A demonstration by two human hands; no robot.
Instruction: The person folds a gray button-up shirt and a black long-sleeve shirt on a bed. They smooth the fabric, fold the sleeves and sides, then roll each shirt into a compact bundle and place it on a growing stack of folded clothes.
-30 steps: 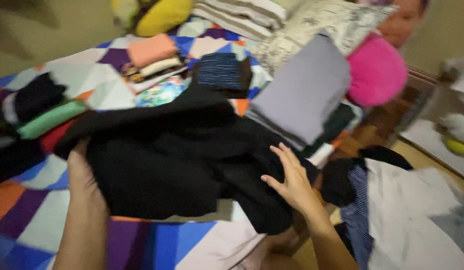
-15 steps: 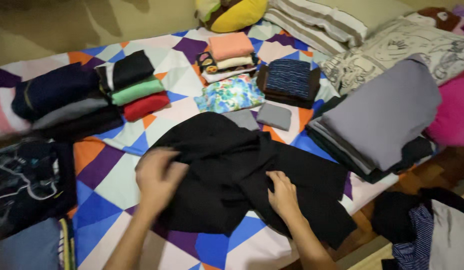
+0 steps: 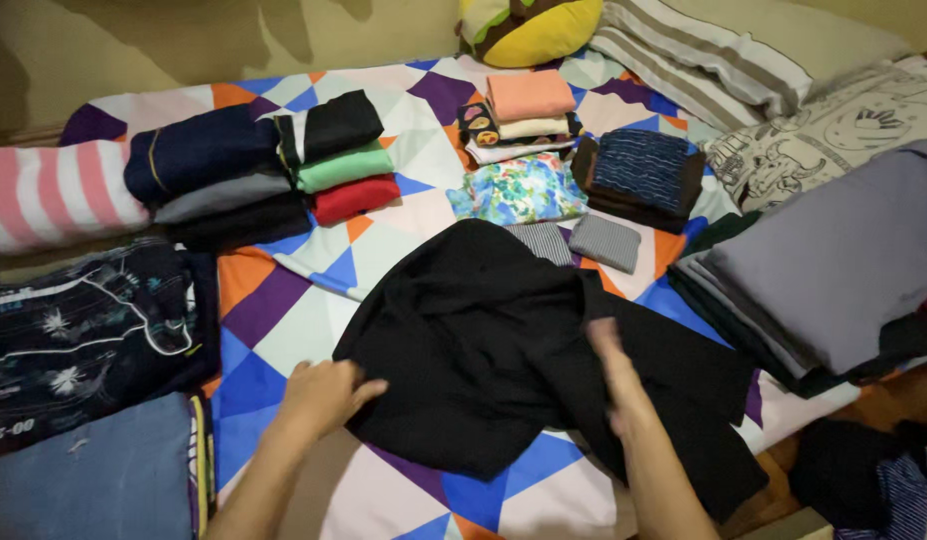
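A large black garment (image 3: 493,340) lies spread and rumpled on a bed with a colourful geometric sheet (image 3: 273,330). My left hand (image 3: 323,395) rests at the garment's left edge, fingers pinching the cloth. Blurred, my right hand (image 3: 613,375) lies flat on the garment's right half, fingers pointing away from me.
Folded stacks surround it: dark, green and red clothes (image 3: 283,170) at the left, peach and floral pieces (image 3: 523,130) at the back, a navy striped stack (image 3: 638,170), grey folded sheets (image 3: 833,270) at the right. Dark printed cloth (image 3: 83,330) and denim (image 3: 83,480) lie near left. Pillows line the headboard.
The garment was lowered from mid-air onto the bed. My left hand slid to its left edge; my right hand moved across its right half. The view swung left.
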